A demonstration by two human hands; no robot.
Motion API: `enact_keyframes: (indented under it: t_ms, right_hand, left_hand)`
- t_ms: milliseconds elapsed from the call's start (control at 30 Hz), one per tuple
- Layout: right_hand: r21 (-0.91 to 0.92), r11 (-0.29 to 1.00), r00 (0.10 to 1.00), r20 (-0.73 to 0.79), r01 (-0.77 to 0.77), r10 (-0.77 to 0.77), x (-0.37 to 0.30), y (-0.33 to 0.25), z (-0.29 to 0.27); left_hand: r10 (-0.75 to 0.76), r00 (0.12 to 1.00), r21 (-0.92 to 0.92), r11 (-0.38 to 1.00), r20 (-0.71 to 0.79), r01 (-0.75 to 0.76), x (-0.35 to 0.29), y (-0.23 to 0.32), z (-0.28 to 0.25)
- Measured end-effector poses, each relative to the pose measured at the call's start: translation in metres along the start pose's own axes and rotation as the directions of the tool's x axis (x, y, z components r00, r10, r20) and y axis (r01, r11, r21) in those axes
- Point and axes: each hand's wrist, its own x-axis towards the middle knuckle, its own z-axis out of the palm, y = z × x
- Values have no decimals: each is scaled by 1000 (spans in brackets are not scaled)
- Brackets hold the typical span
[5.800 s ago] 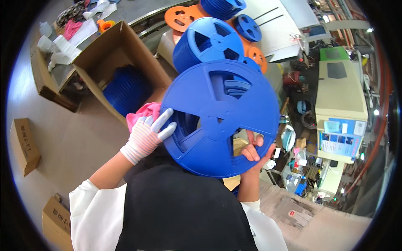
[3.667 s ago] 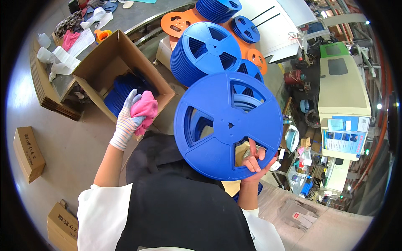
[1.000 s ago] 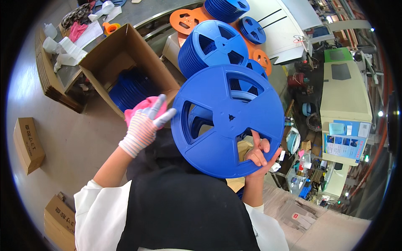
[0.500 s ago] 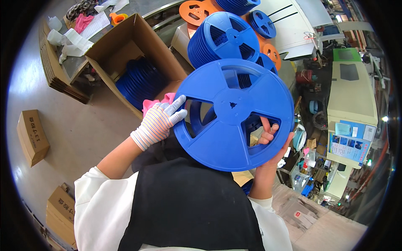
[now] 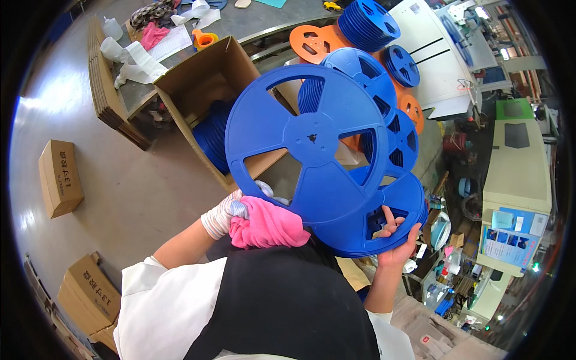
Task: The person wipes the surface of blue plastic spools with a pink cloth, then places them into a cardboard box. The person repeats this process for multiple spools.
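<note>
My left hand (image 5: 227,216), in a striped glove, grips the lower left rim of a large blue plastic reel (image 5: 258,123). A crumpled pink cloth (image 5: 269,225) is bunched in the same hand. The reel is tilted toward me, with its round hub and wide cut-out windows showing. Partly behind it, lower and to the right, my bare right hand (image 5: 398,243) holds another blue reel (image 5: 342,231), or a few stacked together. Its fingers pass through a window and its thumb lies outside the rim.
An open cardboard box (image 5: 180,90) holds several blue reels (image 5: 210,135). Beyond my hands stand stacked blue reels (image 5: 367,27) and orange reels (image 5: 317,43). Flattened cartons (image 5: 108,90) lean by a metal table (image 5: 255,21). Closed cartons (image 5: 61,180) stand on the floor at left.
The front reel has come apart from the one behind, moving up and left with my left hand. The pink cloth now shows in front of its rim. My right hand has dropped slightly.
</note>
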Motion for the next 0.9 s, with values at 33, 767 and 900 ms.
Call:
enact_keyframes:
  t_ms: [33,767,900]
  right_hand:
    - [0,1000,1000,3,3,-3,1,1,0]
    - [-11,1000,997,-80,7,-8,-3,6,1]
    - [4,1000,1000,-10,5,-5,-10,1,-9]
  left_hand:
    - [6,1000,-14,1000,-18,-6,-2,0,-1]
    - [211,930,-8,975,-300,-224,-61,-2,-45]
    - [301,856,177,952,-421,-248,-54,18,-40]
